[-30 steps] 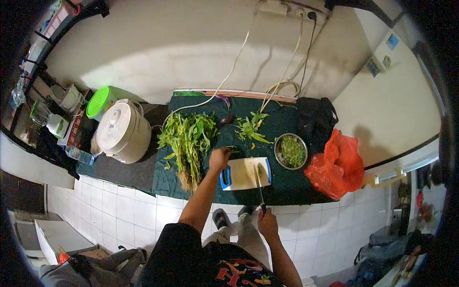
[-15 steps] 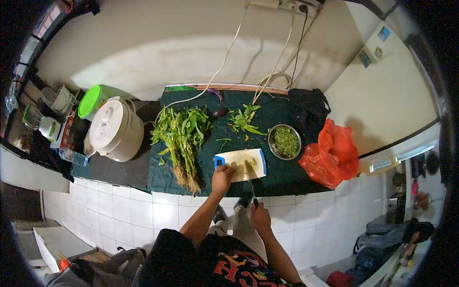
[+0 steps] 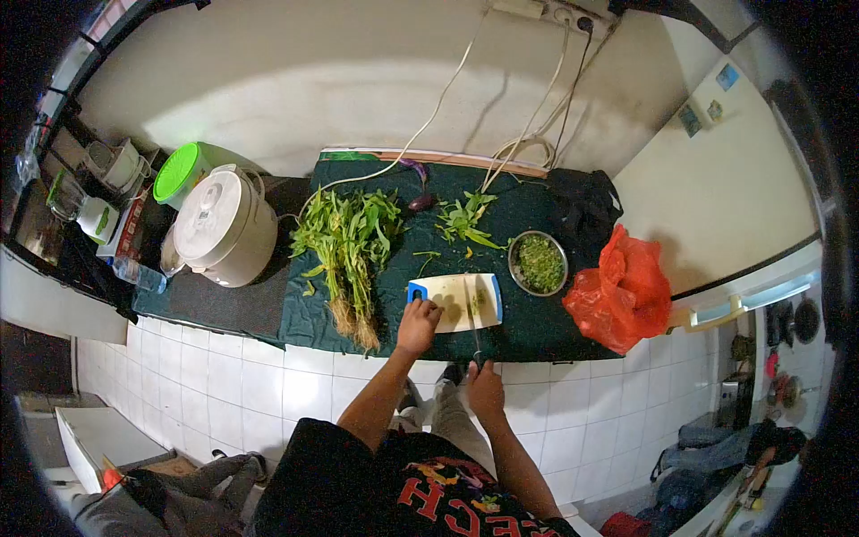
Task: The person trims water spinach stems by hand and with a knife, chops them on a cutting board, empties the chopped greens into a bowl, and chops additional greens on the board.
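Note:
My right hand [image 3: 485, 388] is wrapped round the black handle of a knife [image 3: 472, 313], whose blade lies over the white cutting board [image 3: 445, 288] with blue ends. Small green pieces [image 3: 480, 302] sit on the board beside the blade. At the board's left end is my left hand [image 3: 420, 324], its fingers bent together near the blue handle; whether they hold anything is too small to tell. Left of the board lies a rooted bunch of leafy greens [image 3: 349, 242]. A metal bowl of chopped greens [image 3: 540, 263] stands to the right.
Loose leaves [image 3: 466, 217] and a purple eggplant [image 3: 420, 202] lie behind the board. A red plastic bag [image 3: 620, 291] is at the right, a black bag [image 3: 586, 208] behind it. A rice cooker [image 3: 225, 226] stands left. Another person's legs [image 3: 210, 479] show at lower left.
My left hand has moved from behind the board's left side down onto its left end. The knife stays in my right hand, its blade now nearer the board's middle. The camera view has shifted.

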`<state>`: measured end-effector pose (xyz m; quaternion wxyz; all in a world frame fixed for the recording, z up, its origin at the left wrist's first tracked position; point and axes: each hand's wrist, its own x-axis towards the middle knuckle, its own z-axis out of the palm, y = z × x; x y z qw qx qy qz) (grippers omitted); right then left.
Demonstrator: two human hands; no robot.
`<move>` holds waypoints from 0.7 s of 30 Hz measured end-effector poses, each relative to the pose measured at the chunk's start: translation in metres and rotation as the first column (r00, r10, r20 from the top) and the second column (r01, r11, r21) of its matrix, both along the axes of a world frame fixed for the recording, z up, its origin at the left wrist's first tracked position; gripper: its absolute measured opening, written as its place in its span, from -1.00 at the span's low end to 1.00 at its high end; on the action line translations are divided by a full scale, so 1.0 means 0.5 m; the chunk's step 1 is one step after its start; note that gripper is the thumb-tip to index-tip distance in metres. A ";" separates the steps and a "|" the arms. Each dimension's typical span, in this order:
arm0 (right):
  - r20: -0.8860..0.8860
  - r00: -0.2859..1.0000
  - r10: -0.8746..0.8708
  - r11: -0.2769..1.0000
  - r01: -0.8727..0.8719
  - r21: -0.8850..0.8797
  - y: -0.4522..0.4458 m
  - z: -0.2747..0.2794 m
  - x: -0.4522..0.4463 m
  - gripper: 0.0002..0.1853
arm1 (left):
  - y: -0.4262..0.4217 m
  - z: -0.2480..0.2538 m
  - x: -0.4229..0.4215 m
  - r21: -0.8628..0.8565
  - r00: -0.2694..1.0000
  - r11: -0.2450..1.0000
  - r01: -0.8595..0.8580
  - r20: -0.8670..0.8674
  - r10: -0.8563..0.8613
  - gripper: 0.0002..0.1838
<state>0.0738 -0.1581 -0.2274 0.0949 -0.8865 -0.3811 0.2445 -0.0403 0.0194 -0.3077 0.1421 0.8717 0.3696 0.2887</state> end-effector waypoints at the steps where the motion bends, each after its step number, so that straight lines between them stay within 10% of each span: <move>1: -0.024 1.000 -0.012 1.000 0.012 0.000 -0.001 0.003 0.001 -0.51 | 0.001 -0.002 -0.009 0.052 0.992 0.996 0.079 -0.101 -0.073 -0.76; 21: -0.021 0.999 0.046 0.995 -0.048 -0.088 -0.013 0.001 0.011 -0.52 | 0.010 -0.023 0.051 -0.128 0.932 0.964 0.234 -0.253 -0.260 -0.63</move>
